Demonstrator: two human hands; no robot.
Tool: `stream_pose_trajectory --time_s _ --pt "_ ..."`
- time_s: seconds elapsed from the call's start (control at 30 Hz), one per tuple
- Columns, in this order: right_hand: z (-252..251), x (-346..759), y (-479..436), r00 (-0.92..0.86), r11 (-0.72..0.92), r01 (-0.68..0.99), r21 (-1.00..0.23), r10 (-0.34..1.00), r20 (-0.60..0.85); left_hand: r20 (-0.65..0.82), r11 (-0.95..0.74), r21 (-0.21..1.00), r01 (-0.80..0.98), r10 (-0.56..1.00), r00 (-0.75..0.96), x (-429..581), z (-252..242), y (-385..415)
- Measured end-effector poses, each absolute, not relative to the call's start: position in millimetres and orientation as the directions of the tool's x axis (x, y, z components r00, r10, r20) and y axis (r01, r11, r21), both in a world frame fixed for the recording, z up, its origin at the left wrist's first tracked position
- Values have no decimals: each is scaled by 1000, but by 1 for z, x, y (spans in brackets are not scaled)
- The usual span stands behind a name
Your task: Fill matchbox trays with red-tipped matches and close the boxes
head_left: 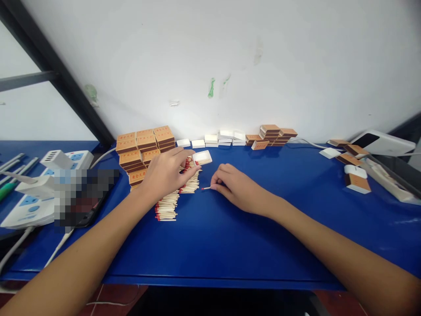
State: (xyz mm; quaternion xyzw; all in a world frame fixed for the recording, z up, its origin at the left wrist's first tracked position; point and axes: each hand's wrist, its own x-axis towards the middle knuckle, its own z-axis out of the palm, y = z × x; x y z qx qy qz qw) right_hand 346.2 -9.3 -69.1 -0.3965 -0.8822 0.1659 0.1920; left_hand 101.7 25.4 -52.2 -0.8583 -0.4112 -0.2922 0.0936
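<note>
My left hand [169, 171] grips a small white matchbox tray [204, 157] by its left end, tilted above the blue table; red match heads show at the tray's near left corner. Below and behind that hand lie piles of red-tipped matches [167, 207], partly hidden by the fingers. My right hand [235, 186] is closed in a pinch on a single match [206, 188], its red head pointing left toward the pile. Stacked orange-brown matchboxes [136, 142] rise to the left of my left hand.
White trays [212, 139] and more matchboxes [271, 134] line the wall. At the left sit a power strip [33, 206], a dark phone-like device [95, 197] and pens [19, 171]. On the right are loose matchboxes [358, 182], a white device [378, 142] and a long pale container [391, 177].
</note>
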Motion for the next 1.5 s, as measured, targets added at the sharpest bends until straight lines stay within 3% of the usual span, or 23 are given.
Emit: stream_pose_trajectory --time_s 0.27,0.5,1.0,1.27,1.5 --pt "-80 289 -32 -582 653 700 -289 756 300 592 -625 83 776 657 466 100 -50 25" --pt "-91 288 -26 -558 682 642 -351 729 397 596 -623 69 779 652 469 102 -51 24" --pt "-89 289 -23 -573 678 650 -344 734 364 585 -618 78 782 663 466 102 -50 23" --pt "-83 299 -23 -619 697 683 -220 712 332 566 -642 58 765 652 504 99 -51 26" --pt "-81 312 -18 -671 753 552 -357 656 346 518 -635 54 770 677 522 100 -51 24"
